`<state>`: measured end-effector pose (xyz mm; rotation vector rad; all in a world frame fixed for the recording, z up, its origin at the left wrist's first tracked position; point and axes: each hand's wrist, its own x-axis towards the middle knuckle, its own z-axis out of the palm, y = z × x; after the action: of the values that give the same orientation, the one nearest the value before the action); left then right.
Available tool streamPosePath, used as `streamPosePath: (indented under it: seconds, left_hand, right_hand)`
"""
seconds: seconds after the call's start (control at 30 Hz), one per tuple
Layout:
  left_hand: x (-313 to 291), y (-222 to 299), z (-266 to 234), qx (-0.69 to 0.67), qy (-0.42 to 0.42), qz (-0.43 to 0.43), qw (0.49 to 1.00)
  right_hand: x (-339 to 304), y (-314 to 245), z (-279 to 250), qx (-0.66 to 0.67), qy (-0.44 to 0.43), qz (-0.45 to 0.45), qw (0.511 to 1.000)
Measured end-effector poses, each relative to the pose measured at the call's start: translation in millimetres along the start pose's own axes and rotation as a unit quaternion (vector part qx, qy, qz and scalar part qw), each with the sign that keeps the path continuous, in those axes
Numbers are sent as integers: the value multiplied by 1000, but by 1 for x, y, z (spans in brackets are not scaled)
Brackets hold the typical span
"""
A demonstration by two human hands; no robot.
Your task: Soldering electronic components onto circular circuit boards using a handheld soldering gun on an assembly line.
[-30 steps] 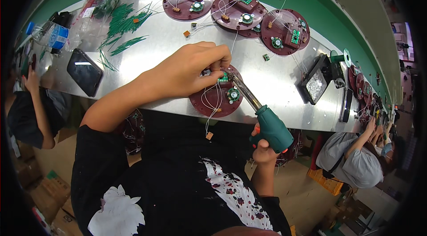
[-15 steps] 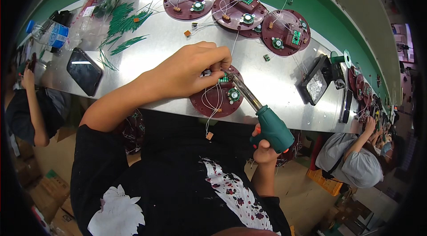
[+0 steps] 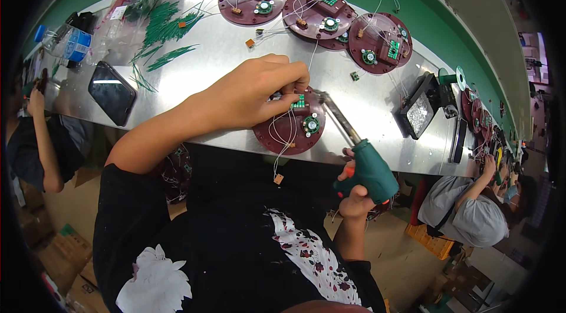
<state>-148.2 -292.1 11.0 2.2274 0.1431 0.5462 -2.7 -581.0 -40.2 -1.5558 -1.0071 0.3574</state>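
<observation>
On the metal bench before me lies a round maroon disc (image 3: pixel 300 145) carrying a green circuit board (image 3: pixel 299 102), a small round speaker (image 3: pixel 311 125) and looped white wires. My left hand (image 3: pixel 253 92) is closed in a pinch above the board, with a thin wire (image 3: pixel 312 55) running up from its fingers. Those fingers hide part of the board. My right hand (image 3: pixel 355 202) grips a green soldering gun (image 3: pixel 374 172) from below. Its metal tip points up and left, just right of the board. A small tan square part (image 3: pixel 278 179) dangles on wires over the bench edge.
Several similar discs (image 3: pixel 250 1) stand at the back. Cut green wires (image 3: pixel 162 27), a phone (image 3: pixel 112 93), a plastic bag (image 3: pixel 112 35) and a bottle (image 3: pixel 68 44) lie left. A black tray (image 3: pixel 420 112) and a wire spool (image 3: pixel 460 79) are right. Other people work at both sides.
The soldering gun in my right hand has moved right, its tip drawing away from the circuit board. My left hand keeps its pinch in almost the same place.
</observation>
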Motion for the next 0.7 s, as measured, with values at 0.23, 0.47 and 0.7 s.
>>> streamPosePath:
  seconds: [0.23, 0.47, 0.7]
  left_hand:
    - [0, 1, -1, -1, -6, -9, 1000]
    - [1, 3, -1, 17, -11, 0, 1000]
    - [4, 12, -11, 164, -41, 26, 985]
  right_hand:
    - [6, -9, 5, 16, 48, 26, 998]
    - [6, -4, 7, 36, 78, 36, 996]
    - [6, -7, 7, 34, 87, 33, 995]
